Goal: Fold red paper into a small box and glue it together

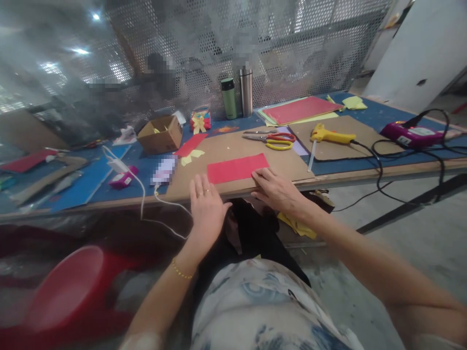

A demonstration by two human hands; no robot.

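Note:
A red rectangular sheet of paper point(237, 167) lies flat on a brown cardboard sheet point(215, 146) near the table's front edge. My left hand point(206, 199) is held palm down with straight fingers, just left of the paper's lower left corner; it holds nothing. Curled fingers of my right hand point(273, 189) grip the paper's lower right corner. Behind the paper are scissors with yellow and red handles point(279, 141); more than one tool seems to overlap there. Left of it lie a smaller red piece point(191, 144) and a yellow paper bow point(193, 156).
A yellow glue gun point(333, 136) rests at right, its black cord running to a purple power box point(412, 133). A cardboard box point(160, 134), a green flask point(229, 99) and a steel flask point(246, 92) stand behind. White cables hang over the front edge. A red stool point(69, 287) is at lower left.

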